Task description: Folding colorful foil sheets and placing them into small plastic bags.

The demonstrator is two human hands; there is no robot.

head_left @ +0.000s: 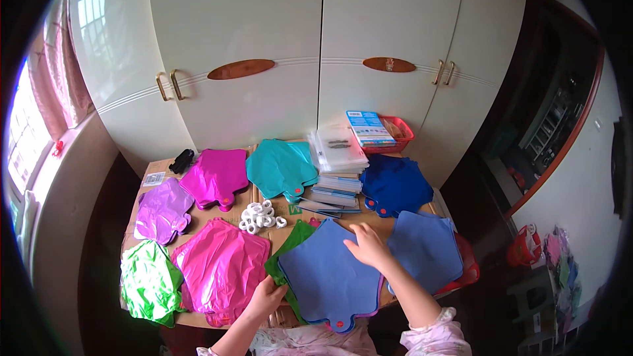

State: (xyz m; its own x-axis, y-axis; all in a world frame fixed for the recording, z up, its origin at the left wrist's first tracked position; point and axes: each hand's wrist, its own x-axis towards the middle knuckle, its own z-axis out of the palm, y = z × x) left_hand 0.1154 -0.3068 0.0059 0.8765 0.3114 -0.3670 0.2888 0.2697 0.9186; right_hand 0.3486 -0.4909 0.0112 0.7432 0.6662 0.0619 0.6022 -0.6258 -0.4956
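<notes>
A stack of flat foil balloons lies in front of me, with a matte blue balloon [330,273] on top. Its short neck with a red dot points toward me, and a purple edge shows beneath. A green foil balloon [290,244] sticks out on the left side. At that left edge, my left hand [267,296] has its fingers closed on the blue balloon's stack; the exact layers pinched are hidden. Over the upper right edge of the blue balloon is my right hand [369,245], thumb and forefinger apart, holding nothing visible.
Around them on the cardboard-covered table [198,224] lie pink [221,264], light green [150,280], lilac [163,209], magenta [214,177], teal [280,168] and dark blue [395,184] balloons. White rings [257,216], stacked cards [336,191], clear sleeves [336,151] and a red basket [403,133] stand mid-table and behind.
</notes>
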